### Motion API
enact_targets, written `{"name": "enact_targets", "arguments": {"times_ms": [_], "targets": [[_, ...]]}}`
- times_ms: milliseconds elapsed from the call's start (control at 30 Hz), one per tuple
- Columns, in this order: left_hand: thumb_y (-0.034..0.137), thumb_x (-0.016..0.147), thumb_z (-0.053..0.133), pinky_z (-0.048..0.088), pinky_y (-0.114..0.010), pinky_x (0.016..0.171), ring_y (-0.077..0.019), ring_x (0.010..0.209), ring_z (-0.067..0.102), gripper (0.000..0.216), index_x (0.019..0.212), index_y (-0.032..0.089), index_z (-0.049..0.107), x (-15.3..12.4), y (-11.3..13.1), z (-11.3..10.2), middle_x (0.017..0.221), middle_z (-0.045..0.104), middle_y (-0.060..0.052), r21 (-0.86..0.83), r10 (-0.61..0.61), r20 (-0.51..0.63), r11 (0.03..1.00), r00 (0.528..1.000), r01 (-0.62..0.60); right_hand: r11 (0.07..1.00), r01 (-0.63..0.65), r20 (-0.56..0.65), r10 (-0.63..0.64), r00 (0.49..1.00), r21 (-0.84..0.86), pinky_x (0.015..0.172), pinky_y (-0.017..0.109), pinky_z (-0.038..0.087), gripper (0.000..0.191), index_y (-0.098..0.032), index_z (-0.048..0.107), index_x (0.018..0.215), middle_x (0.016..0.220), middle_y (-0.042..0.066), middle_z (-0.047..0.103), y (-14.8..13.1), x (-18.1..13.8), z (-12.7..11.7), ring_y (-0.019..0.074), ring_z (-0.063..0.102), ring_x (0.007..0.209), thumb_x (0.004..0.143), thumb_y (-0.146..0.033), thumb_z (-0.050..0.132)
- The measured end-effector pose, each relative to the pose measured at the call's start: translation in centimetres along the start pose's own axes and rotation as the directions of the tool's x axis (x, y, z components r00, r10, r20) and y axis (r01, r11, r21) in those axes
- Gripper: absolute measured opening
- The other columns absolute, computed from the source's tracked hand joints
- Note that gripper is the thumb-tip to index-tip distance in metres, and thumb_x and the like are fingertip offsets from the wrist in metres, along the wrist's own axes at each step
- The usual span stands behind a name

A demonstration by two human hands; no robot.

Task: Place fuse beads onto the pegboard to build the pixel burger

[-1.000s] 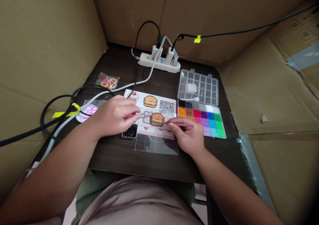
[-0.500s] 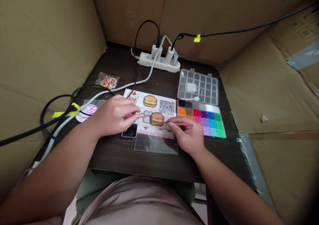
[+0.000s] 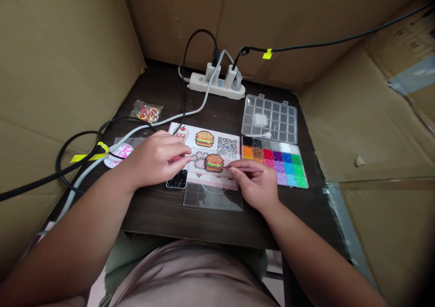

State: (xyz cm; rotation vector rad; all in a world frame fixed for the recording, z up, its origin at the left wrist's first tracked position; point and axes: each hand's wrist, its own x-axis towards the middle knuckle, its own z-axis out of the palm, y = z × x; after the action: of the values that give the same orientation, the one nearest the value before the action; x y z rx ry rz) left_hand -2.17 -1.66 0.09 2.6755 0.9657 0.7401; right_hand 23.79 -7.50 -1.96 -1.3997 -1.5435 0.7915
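My right hand (image 3: 256, 182) is closed round pink tweezers (image 3: 249, 169), whose tip points left at a burger made of small beads (image 3: 214, 162). The bead burger sits on a clear pegboard (image 3: 212, 198), which lies over a printed pattern sheet (image 3: 227, 132) showing a burger, a cupcake and a QR code. My left hand (image 3: 161, 157) pinches the pegboard's upper left edge between thumb and fingers. Under and beside that hand is a small tray of black beads (image 3: 176, 179), with red beads partly hidden behind the fingers.
A sorted bead box (image 3: 278, 162) with its clear lid (image 3: 270, 117) folded back stands at the right. Behind are a power strip (image 3: 217, 86) and loose cables. At the left lie a bag of coloured rings (image 3: 147, 112) and a pink-and-white disc (image 3: 118, 156). Cardboard walls (image 3: 272, 8) surround the table.
Hardly anything differs. Both hands keep their places, the tweezers' tip stays at the bead burger's right side, and the view has shifted very slightly.
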Motion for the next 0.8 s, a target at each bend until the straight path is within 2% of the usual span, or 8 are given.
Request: {"name": "enact_targets", "arguments": {"times_ms": [233,433,800], "targets": [[0.028,0.092,0.056,0.047,-0.033,0.080,-0.0164,0.078,0.064,0.018,0.089,0.016,0.069,-0.1,-0.1,0.2,0.084,0.071,-0.004,-0.013,0.048,-0.042,0.999,0.998,-0.049,1.000,-0.009,0.015,0.009,1.000,-0.003,0.063,0.030,0.055,0.008,-0.019,0.073,0.077,0.076,0.005,0.075,0.2,-0.1,-0.1,0.0174,0.070,0.068,0.079,-0.023,0.067],[0.029,0.092,0.057,0.047,-0.034,0.082,-0.0184,0.086,0.063,0.018,0.091,0.016,0.069,0.2,0.3,0.5,0.090,0.069,-0.006,-0.001,0.068,-0.058,0.998,0.996,-0.068,1.000,-0.001,0.017,0.001,1.000,0.006,0.063,0.029,0.056,0.007,-0.019,0.073,0.076,0.076,0.005,0.075,0.0,-0.1,-0.1,0.0176,0.070,0.070,0.079,-0.022,0.067],[0.037,0.092,0.056,0.037,-0.055,0.101,-0.0329,0.121,0.049,0.023,0.107,0.027,0.070,1.3,3.1,0.6,0.129,0.057,-0.011,0.229,0.094,0.139,0.965,0.986,-0.124,0.994,0.102,0.052,-0.104,0.993,0.030,0.072,0.031,0.059,0.007,-0.020,0.074,0.079,0.081,0.005,0.076,0.4,-0.1,-0.5,0.0182,0.071,0.078,0.080,-0.018,0.067]]}}
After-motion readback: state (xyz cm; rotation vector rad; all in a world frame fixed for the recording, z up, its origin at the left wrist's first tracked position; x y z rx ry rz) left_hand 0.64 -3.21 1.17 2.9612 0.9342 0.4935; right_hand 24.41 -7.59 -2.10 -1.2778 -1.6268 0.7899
